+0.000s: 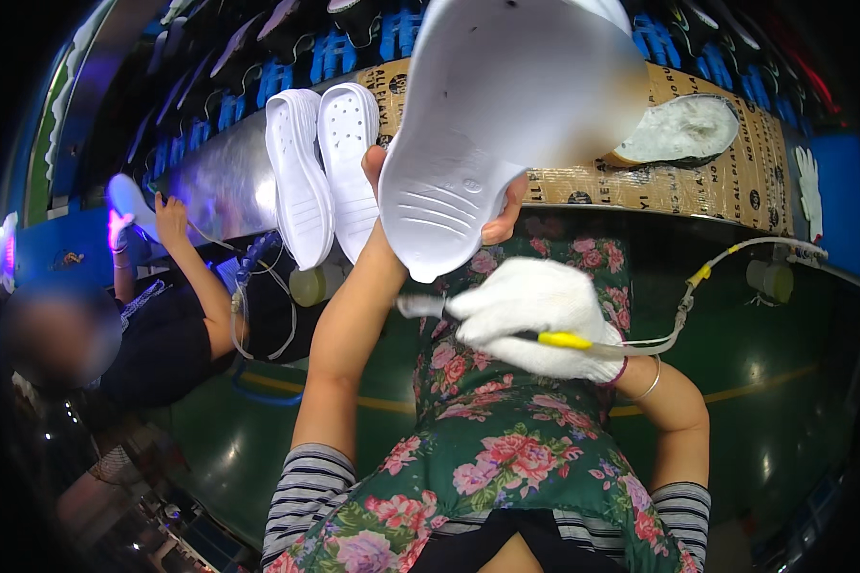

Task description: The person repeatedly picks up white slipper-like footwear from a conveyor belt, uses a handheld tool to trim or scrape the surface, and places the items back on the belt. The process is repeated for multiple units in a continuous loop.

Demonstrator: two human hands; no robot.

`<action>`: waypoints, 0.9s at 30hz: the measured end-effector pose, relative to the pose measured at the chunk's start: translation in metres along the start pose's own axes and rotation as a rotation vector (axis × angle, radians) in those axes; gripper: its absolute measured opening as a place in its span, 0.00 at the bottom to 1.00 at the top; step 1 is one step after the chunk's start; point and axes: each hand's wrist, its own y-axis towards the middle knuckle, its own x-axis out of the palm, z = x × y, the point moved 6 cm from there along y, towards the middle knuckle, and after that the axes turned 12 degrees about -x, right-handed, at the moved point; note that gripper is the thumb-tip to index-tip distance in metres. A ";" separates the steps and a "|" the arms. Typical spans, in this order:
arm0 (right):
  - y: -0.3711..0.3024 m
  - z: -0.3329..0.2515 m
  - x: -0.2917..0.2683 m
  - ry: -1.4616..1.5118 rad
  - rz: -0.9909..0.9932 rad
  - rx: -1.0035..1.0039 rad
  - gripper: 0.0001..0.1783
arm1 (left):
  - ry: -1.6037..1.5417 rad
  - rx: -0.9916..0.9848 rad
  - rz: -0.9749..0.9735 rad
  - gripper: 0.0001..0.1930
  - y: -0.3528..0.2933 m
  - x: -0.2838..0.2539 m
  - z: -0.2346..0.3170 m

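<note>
My left hand (508, 210) is closed around a white moulded shoe sole (440, 181), lifted above the bench with its hollow inner side up and its ridged end toward me. Fingers show on both edges of the sole. In a white knit glove, my right hand (535, 310) grips a brush (422, 307) fed by a thin hose (674, 334). The brush head is blurred and lies just below the ridged end, apart from it. Two more white shoe soles, a left one (299, 181) and a right one (347, 158), stand side by side on the bench's left.
Printed brown cardboard (583, 186) covers part of the bench. A worn, whitish sole-shaped piece (683, 129) lies there; a white glove (808, 191) is at the right end. Blue racks (333, 55) line the back. At left, a co-worker's hand (170, 222) is near a sole.
</note>
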 end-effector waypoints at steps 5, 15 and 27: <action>0.006 -0.007 -0.006 -0.423 -0.076 -0.205 0.17 | -0.076 -0.015 0.051 0.58 0.000 -0.003 -0.005; -0.002 -0.008 -0.001 -0.313 -0.079 -0.197 0.19 | 0.023 -0.144 0.276 0.59 -0.014 -0.006 -0.001; -0.002 -0.002 0.008 -0.171 -0.060 -0.039 0.15 | -0.005 -0.024 0.204 0.61 0.003 -0.001 0.010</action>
